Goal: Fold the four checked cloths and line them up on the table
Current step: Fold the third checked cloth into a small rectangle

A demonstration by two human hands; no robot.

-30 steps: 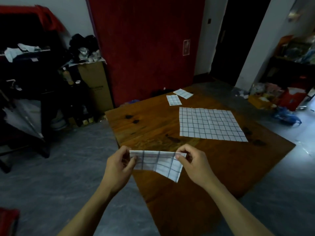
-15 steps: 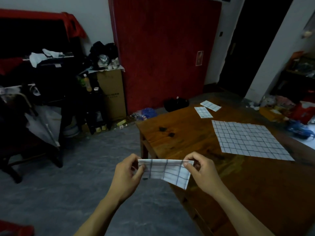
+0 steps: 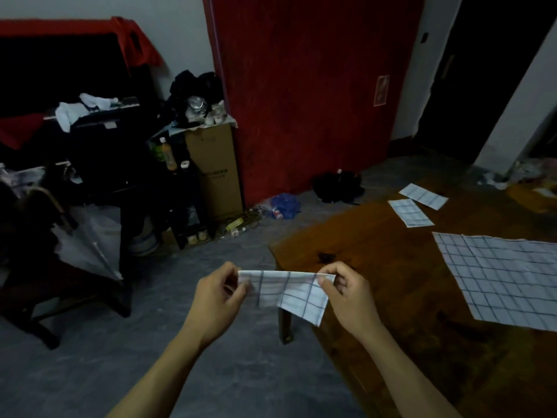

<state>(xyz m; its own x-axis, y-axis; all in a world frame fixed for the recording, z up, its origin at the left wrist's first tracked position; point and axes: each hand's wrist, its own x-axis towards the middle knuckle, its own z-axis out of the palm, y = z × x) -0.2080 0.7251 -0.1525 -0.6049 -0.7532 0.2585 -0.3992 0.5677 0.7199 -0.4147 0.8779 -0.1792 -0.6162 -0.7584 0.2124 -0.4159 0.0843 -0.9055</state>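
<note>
Two folded cloths (image 3: 410,212) (image 3: 423,196) lying side by side at the far end of the table (image 3: 391,267), around one o'clock from the hands; one cloth spread flat (image 3: 506,276) at two to three o'clock, unfolded. Fourth cloth (image 3: 289,292) up in the air, off the table's near-left corner, stretched between both hands.

Since a second ago: view swung leftward, table slid toward three o'clock, the held cloth carried out past the table edge and now over the grey floor. Fold looks the same as before — top edge taut and level, a loose layer drooping at the cloth's five o'clock corner. Judged: halfway through the count, third cloth mid-fold, not ready to set down; probably one more fold needed, then a carry toward one o'clock to join the row.

Left hand (image 3: 218,300): fingers curled, thumb and forefinger pinching the cloth's nine o'clock end, nothing else touched. Right hand (image 3: 349,292): same pinch on the three o'clock end, thumb on the near face, remaining fingers bent behind. Neither hand splayed; both closed down to a fingertip grip.

Risk, as a judgement: drooping corner slipping out of line before the next crease.
</note>
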